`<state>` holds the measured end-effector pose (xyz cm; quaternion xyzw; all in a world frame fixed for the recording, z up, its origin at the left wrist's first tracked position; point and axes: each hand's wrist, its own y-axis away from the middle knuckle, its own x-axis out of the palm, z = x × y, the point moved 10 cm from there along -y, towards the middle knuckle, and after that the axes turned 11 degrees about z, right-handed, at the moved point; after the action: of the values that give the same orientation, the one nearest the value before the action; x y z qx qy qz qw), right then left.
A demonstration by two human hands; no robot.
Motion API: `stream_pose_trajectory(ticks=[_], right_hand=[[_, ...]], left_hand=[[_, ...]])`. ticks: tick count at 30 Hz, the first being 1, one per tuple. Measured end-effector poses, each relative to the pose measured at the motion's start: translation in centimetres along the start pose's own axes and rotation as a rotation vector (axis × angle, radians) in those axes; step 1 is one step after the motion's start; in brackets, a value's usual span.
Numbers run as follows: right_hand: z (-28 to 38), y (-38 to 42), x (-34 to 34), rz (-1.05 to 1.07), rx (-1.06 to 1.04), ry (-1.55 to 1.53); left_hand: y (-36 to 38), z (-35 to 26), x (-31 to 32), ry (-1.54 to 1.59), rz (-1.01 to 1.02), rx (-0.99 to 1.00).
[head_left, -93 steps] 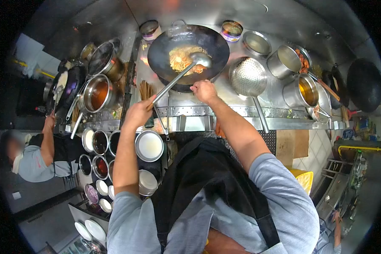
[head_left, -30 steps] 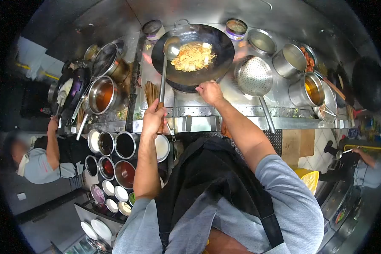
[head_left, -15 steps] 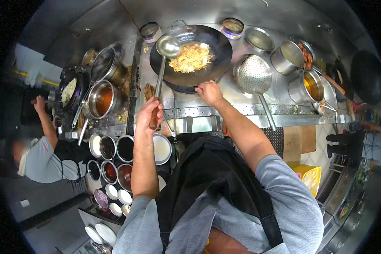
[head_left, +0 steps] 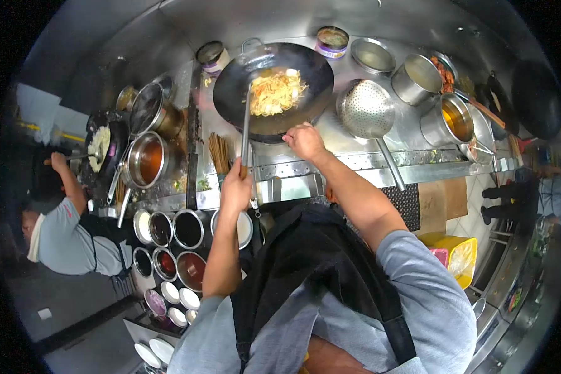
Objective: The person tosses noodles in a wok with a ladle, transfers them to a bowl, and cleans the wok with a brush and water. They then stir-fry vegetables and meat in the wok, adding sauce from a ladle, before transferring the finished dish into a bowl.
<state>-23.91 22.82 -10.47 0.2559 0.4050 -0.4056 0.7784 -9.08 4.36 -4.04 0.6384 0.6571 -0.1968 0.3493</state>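
My left hand point(head_left: 235, 187) is closed round the wooden grip of a ladle point(head_left: 246, 128). The ladle's long metal shaft reaches up into a dark wok point(head_left: 227, 93), and its bowl, hard to make out, is at the left edge of the noodles point(head_left: 277, 93). These noodles, yellowish with paler pieces mixed in, lie in the middle of the wok. At the wok's near right rim my right hand point(head_left: 305, 141) is closed in a fist, apparently on the handle, which its fingers hide.
A perforated strainer point(head_left: 366, 109) and metal pots point(head_left: 417, 80) stand to the right. Left are a pot of reddish-brown liquid point(head_left: 148, 160), a bamboo brush point(head_left: 218, 153) and several sauce containers point(head_left: 188, 229). Another person point(head_left: 81, 240) works at a wok far left.
The ladle's bowl, raised over the wok's left side before, is now down at the noodles. My left hand has moved right and lower. The co-worker's ladle now reaches into their wok.
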Motion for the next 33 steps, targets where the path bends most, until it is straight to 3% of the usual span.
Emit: stream_pose_trajectory(ticks=[3,5,6,8,9,11,12,14,15,17,18,19,20,21,22,24,26,28,30,31,33], right_hand=[[0.0,0.7,-1.5,-0.03,-0.023,0.012],[0.3,0.3,-1.1,0.107,-0.002,0.03],[0.3,0.6,-1.1,0.1,0.008,0.032],[2.2,3.2,-4.7,-0.338,-0.126,-0.053],[3.8,5.2,-6.8,-0.411,-0.128,-0.074],[3.2,7.9,-5.1,-0.287,0.05,-0.335],[3.6,9.0,-5.0,-0.279,0.046,-0.333],[4.8,10.5,2.9,0.472,0.228,-1.45],[5.1,10.8,1.6,0.48,0.217,-1.439],[6.5,10.6,-2.7,0.387,0.011,-1.906],[3.2,9.7,-2.8,0.259,-0.009,-1.795],[0.5,10.7,-5.5,0.073,0.166,-1.86],[-3.1,11.3,-7.5,0.016,0.237,-1.782],[-7.5,12.0,-8.9,-0.049,0.343,-1.629],[-16.9,12.4,-10.7,-0.017,0.405,-1.354],[-24.5,12.4,-14.2,-0.116,0.476,-1.108],[-32.3,10.8,-16.8,-0.205,0.509,-0.759],[-35.0,9.3,-20.5,-0.19,0.599,-0.396],[-37.3,7.2,-22.3,-0.145,0.683,-0.111],[-43.8,4.2,-19.8,-0.122,0.66,0.07],[-46.1,0.4,-18.8,-0.017,0.511,0.028]], left_hand=[[2.5,0.1,-1.2,-0.023,0.009,-0.071],[2.8,2.4,-1.5,-0.196,0.077,-0.229],[2.4,2.6,-1.7,-0.255,0.08,-0.215],[2.3,2.5,-1.4,-0.24,-0.015,-0.059],[2.2,1.8,-1.1,-0.241,-0.011,-0.051],[2.9,2.0,2.7,0.624,0.099,-0.251],[2.9,0.3,4.3,0.893,0.094,-0.209],[2.6,-4.8,7.5,1.123,0.233,-0.14],[2.3,-6.8,9.5,1.088,0.308,-0.092],[1.3,-11.8,10.4,0.893,0.397,0.091],[0.7,-12.3,11.4,0.763,0.461,0.163],[0.6,-12.1,12.2,0.691,0.527,0.138],[1.0,-11.5,12.1,0.698,0.509,0.133],[1.7,-10.0,11.3,0.66,0.4,0.109],[2.3,-8.9,10.9,0.63,0.27,0.08],[4.3,-2.9,11.9,0.494,0.156,-0.089],[7.5,-0.2,11.5,0.174,0.002,-0.09],[11.6,5.3,14.4,0.324,-0.04,-0.245],[15.3,6.4,16.4,0.321,-0.046,-0.297],[17.1,6.6,17.6,0.405,-0.015,-0.424],[19.9,7.9,20.7,0.482,0.017,-0.546]])
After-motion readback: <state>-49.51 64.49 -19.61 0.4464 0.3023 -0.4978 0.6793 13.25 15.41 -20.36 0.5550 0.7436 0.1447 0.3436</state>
